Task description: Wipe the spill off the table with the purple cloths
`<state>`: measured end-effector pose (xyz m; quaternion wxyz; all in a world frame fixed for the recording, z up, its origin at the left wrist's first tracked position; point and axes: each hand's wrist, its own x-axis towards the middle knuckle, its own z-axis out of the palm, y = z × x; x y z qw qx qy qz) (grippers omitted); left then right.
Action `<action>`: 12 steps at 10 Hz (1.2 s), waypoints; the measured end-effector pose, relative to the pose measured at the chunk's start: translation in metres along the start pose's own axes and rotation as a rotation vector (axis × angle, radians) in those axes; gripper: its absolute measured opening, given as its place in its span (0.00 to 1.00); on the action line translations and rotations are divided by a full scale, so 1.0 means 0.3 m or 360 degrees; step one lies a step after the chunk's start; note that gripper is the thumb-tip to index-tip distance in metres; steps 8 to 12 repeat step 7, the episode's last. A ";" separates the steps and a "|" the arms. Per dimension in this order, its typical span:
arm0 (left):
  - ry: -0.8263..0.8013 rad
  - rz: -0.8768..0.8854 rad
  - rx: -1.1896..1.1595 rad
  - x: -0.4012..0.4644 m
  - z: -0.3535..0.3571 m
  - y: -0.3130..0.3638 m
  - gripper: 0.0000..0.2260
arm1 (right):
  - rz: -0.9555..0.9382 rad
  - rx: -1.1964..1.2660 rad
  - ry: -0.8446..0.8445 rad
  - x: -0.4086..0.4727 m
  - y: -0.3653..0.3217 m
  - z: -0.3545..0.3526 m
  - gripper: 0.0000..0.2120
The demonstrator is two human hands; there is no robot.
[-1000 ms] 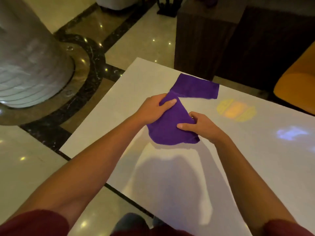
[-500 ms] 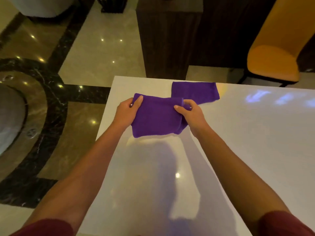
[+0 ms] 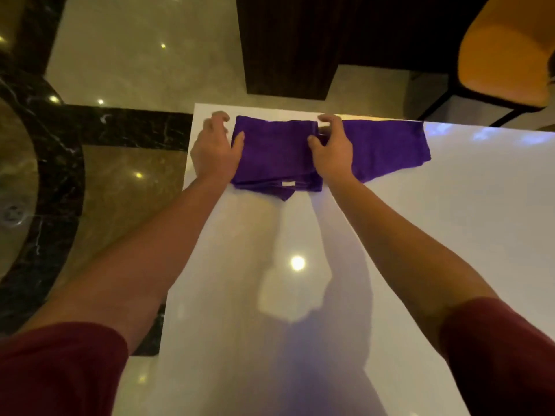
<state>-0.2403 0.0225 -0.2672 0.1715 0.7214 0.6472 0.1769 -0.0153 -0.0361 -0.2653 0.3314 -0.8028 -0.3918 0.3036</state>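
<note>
A folded purple cloth point(image 3: 274, 154) lies flat at the far left corner of the white glossy table point(image 3: 456, 223), a small white label showing on its near edge. A second purple cloth point(image 3: 389, 148) lies flat just to its right, partly under it. My left hand point(image 3: 214, 148) is at the folded cloth's left edge with fingers spread and only the thumb touching the fabric. My right hand point(image 3: 330, 145) grips the folded cloth's right edge between thumb and curled fingers. I see no spill on the table.
The table's left edge runs just beside my left hand and its far edge just behind the cloths. Beyond stand a dark wooden cabinet point(image 3: 288, 46) and an orange chair point(image 3: 504, 55). Polished marble floor point(image 3: 120, 181) lies to the left.
The cloth that both hands held up has been carried to the far left corner and laid flat, folded. My left hand has let go and spread its fingers.
</note>
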 end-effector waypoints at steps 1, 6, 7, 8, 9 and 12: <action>0.0158 0.0407 0.0063 -0.047 0.077 0.026 0.24 | -0.0497 -0.0577 0.0241 -0.031 0.026 0.060 0.25; -0.0525 0.0584 0.0658 -0.097 -0.071 0.243 0.28 | -0.0529 -0.0973 -0.0429 -0.147 -0.069 -0.151 0.35; -0.0307 0.0728 0.0599 -0.058 -0.254 0.417 0.28 | -0.0612 -0.0901 -0.0187 -0.173 -0.201 -0.334 0.36; -0.0307 0.0728 0.0599 -0.058 -0.254 0.417 0.28 | -0.0612 -0.0901 -0.0187 -0.173 -0.201 -0.334 0.36; -0.0307 0.0728 0.0599 -0.058 -0.254 0.417 0.28 | -0.0612 -0.0901 -0.0187 -0.173 -0.201 -0.334 0.36; -0.0307 0.0728 0.0599 -0.058 -0.254 0.417 0.28 | -0.0612 -0.0901 -0.0187 -0.173 -0.201 -0.334 0.36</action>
